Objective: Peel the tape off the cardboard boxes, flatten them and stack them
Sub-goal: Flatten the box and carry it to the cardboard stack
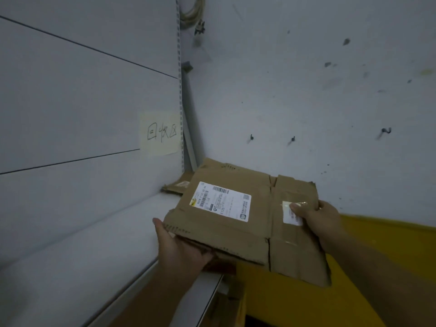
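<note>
Both side edges of the flattened box (pixel 247 234) are being gripped, by the left hand (pixel 181 251) and the right hand (pixel 323 220). Likely light, but floppy at the creases.

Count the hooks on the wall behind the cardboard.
3: left hook and middle hook above the cardboard, right hook farther right. Others may hide behind the cardboard.
</note>
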`<state>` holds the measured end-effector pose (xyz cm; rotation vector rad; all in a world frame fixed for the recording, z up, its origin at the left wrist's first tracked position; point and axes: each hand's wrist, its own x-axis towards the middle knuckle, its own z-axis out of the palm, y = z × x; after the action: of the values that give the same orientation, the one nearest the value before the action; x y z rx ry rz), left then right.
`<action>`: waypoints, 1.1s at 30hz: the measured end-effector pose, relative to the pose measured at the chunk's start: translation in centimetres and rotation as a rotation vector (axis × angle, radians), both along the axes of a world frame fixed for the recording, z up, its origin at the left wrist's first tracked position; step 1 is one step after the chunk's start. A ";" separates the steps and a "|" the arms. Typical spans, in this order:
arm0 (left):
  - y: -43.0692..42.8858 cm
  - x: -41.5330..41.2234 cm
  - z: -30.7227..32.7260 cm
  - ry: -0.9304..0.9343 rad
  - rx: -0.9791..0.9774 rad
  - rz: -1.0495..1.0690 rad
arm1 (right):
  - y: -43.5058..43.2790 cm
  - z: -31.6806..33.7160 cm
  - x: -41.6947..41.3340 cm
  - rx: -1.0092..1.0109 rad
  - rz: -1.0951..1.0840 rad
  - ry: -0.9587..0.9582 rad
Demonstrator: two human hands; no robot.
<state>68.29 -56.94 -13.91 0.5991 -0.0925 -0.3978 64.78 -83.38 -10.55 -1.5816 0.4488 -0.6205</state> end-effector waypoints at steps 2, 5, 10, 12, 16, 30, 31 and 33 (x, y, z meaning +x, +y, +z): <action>-2.0 1.5 -0.2 0.037 -0.029 0.085 | -1.5 -0.4 1.7 0.050 0.017 -0.016; -5.3 3.3 0.6 0.032 -0.027 0.200 | -3.7 -0.6 4.6 0.131 0.050 -0.051; -9.8 5.9 1.9 -0.046 0.143 0.284 | -6.5 -0.4 10.2 0.198 0.109 -0.108; -11.0 6.9 1.6 -0.036 0.192 0.315 | -6.9 -0.9 12.7 0.222 0.150 -0.109; -11.1 9.0 1.7 -0.036 0.250 0.503 | -5.9 -2.6 17.8 0.247 0.271 -0.053; 1.3 19.9 5.0 -0.108 0.390 0.686 | -1.8 3.5 34.8 -0.193 0.803 0.017; 1.7 20.6 5.0 -0.096 0.400 0.696 | -1.3 3.9 35.8 -0.245 0.855 0.035; 2.3 21.7 4.9 -0.058 0.418 0.726 | -0.4 4.7 37.6 -0.300 0.977 0.128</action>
<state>89.99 -54.62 -9.03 1.0047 0.1575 0.3163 102.42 -83.81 -5.86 -1.8840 -0.3581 0.1776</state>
